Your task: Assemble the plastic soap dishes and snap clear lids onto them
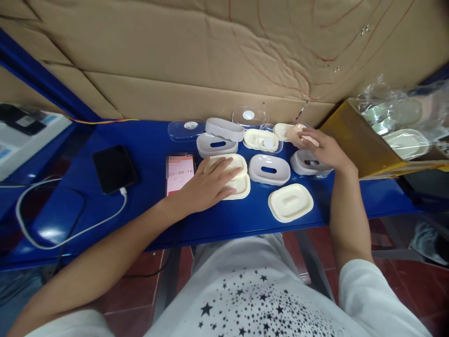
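Observation:
My left hand [210, 185] lies flat with fingers spread over two cream oval trays [242, 187], one overlapping the other. At the back right, my right hand [322, 147] has its fingers on a peach-coloured oval dish [297, 135]; the hand covers part of it. Just left of that dish is a small cream dish [281, 131]. Below my right hand sits a grey oval holder with a slot [301, 164], partly hidden. Another grey slotted holder [269, 169] stands between my hands. Closer to the front edge lies a single cream tray [291, 203].
Two grey holders [217, 145] are stacked behind my left hand. Clear plastic lids [185, 132] lie at the back. A phone [179, 171] with a timer, a black device [115, 168] and its white cable are leftward. A cardboard box [345, 135] of wrapped parts stands right.

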`<state>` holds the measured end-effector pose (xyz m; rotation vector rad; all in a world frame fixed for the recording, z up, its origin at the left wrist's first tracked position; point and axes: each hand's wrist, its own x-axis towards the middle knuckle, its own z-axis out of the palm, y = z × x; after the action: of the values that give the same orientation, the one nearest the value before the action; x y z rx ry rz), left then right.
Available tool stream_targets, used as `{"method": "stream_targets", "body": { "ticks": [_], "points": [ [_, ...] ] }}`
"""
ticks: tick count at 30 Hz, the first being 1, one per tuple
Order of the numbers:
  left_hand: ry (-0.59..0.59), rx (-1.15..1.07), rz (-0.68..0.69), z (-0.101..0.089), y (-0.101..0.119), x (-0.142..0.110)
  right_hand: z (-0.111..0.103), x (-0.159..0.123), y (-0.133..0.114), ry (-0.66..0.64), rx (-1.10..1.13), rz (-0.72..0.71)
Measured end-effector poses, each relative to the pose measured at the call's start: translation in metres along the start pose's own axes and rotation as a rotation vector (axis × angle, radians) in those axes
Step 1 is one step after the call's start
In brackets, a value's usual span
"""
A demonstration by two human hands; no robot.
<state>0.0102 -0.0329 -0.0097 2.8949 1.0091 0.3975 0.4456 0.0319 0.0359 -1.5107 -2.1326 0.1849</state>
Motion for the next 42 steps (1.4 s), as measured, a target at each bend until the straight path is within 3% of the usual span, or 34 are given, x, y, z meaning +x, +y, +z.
{"method": "stream_targets", "body": {
  "ticks": [3,5,10,12,15,20,23,25,29,32,37,39,42],
  "points": [
    [0.021,0.051,0.018,-0.001,0.000,0.001,-0.017,-0.023,-0.030,0.082,0.026,-0.025],
    [0.040,0.087,0.019,-0.002,0.000,0.002,-0.025,-0.050,-0.050,0.061,0.075,-0.031],
    [0.138,0.153,-0.125,-0.015,-0.001,0.007,-0.022,-0.128,-0.079,-0.300,0.107,-0.132],
    [0.169,0.155,-0.167,-0.023,0.003,0.007,-0.013,-0.152,-0.083,-0.359,0.051,-0.161],
    [0.126,0.123,-0.075,-0.034,0.022,0.001,0.005,-0.173,-0.090,-0.362,-0.023,-0.165],
    [0.009,0.002,0.123,-0.029,0.084,-0.022,0.026,-0.156,-0.110,-0.226,-0.018,-0.217],
    [-0.055,-0.075,0.132,-0.013,0.115,-0.033,0.038,-0.121,-0.109,-0.143,-0.057,-0.257],
    [-0.065,-0.094,0.092,-0.003,0.124,-0.039,0.046,-0.099,-0.103,-0.148,-0.110,-0.289],
    [0.022,-0.089,0.000,0.009,0.122,-0.051,0.054,-0.084,-0.096,-0.123,-0.166,-0.326],
    [0.109,-0.140,-0.119,0.014,0.117,-0.060,0.046,-0.100,-0.108,-0.104,-0.061,-0.378],
    [0.258,-0.357,-0.292,0.021,0.114,-0.065,0.045,-0.139,-0.148,-0.244,-0.006,-0.513],
    [0.261,-0.388,-0.286,0.023,0.114,-0.063,0.054,-0.149,-0.160,-0.258,-0.042,-0.549],
    [0.166,-0.375,-0.265,0.024,0.114,-0.062,0.062,-0.153,-0.166,-0.232,-0.062,-0.599]
  ]
}}
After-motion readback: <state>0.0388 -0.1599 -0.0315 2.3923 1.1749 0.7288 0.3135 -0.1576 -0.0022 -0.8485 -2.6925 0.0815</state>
